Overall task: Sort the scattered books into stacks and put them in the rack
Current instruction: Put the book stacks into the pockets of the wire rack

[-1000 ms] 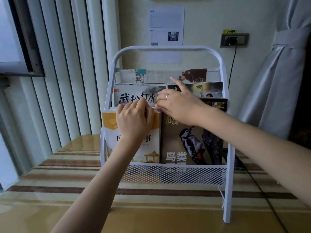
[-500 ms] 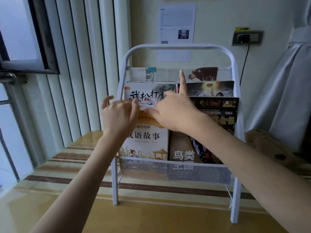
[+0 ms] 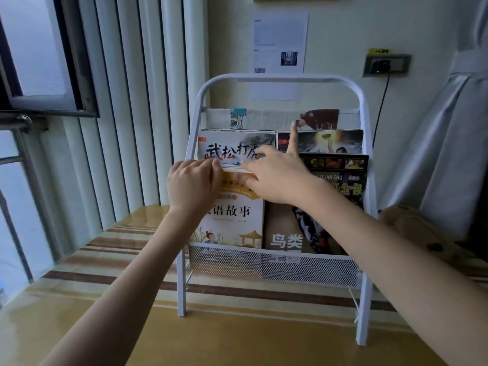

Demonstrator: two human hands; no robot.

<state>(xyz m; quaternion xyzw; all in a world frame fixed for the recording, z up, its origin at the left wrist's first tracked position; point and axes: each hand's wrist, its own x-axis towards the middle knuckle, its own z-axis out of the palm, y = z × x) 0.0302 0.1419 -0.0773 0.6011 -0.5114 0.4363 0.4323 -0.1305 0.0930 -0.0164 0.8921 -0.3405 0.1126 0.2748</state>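
White rack (image 3: 365,165) holds five books; both hands, left (image 3: 191,186) and right (image 3: 277,175), pinch one (image 3: 232,207).

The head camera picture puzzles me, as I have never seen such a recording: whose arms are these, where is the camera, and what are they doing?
The camera sits on a person's head and looks forward and down, so the arms are the wearer's own. A white rack stands on a striped floor, with books in its tiers. The left hand and right hand curl their fingers over the top edge of the yellow storybook in the front tier. Beside it stands a bird book.
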